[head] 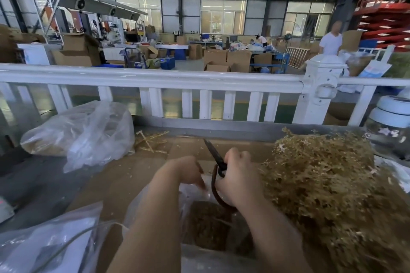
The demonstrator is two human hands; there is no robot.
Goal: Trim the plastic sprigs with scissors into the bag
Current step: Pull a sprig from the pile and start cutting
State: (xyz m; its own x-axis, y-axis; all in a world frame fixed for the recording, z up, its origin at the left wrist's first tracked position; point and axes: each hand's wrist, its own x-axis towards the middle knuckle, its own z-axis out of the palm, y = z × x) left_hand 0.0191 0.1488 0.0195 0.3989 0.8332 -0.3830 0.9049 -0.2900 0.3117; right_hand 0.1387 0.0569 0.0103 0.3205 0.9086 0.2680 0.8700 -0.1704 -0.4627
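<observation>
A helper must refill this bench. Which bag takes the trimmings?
Start at the white railing and come down to the person's hands. The open clear bag lies directly beneath them, golden clippings inside. Unlike the bag by the railing, the left hand holds its rim.

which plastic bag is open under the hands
The near bag, between the forearms, mouth open over brown trimmings. The left hand touches its rim. The far-left bag lies slumped on the table.

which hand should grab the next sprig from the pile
Probably the left hand. The right hand grips the scissors, so it is occupied. The left holds no tool, only touching the bag's rim, though the sprig pile lies on the right, so it must reach across.
</observation>
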